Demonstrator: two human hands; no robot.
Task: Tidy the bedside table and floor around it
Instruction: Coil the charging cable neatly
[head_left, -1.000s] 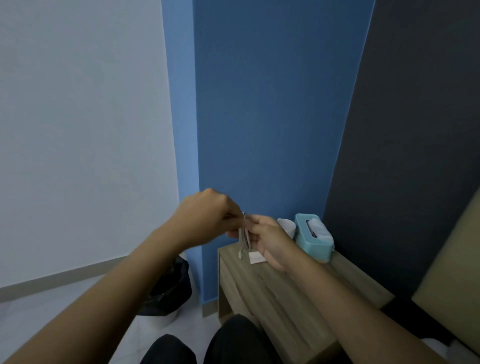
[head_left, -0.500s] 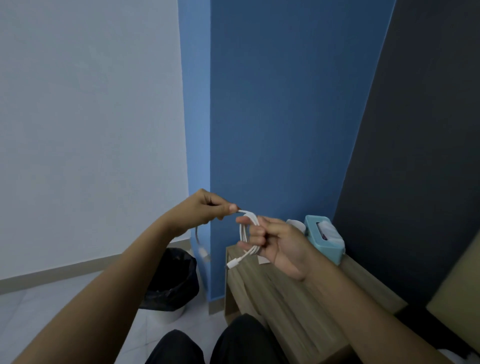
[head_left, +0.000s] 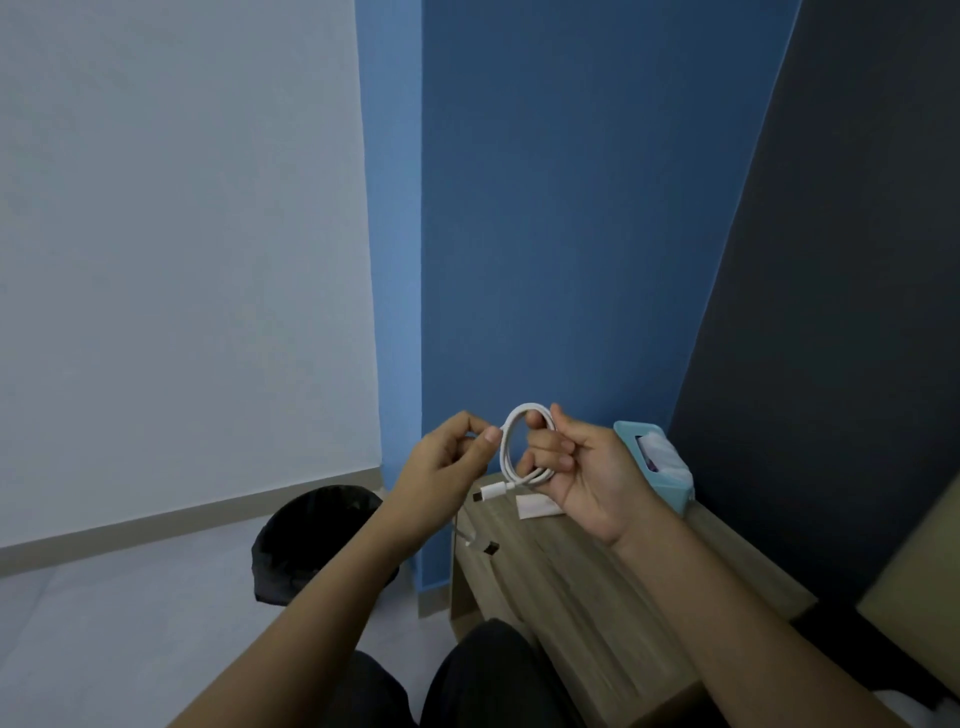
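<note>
A coiled white cable (head_left: 524, 452) is gripped in the closed right hand (head_left: 587, 473) above the worktop (head_left: 597, 587); its loose strand is pinched by the left hand (head_left: 447, 467).

head cam | faces forward-down | close above bedside table (head_left: 597, 587) corner

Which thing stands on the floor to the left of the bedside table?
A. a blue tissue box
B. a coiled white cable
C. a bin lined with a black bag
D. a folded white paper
C: the bin with the black bag stands on the floor left of the bedside table; the tissue box and the paper are on the table, and the cable is in the hands.
</note>
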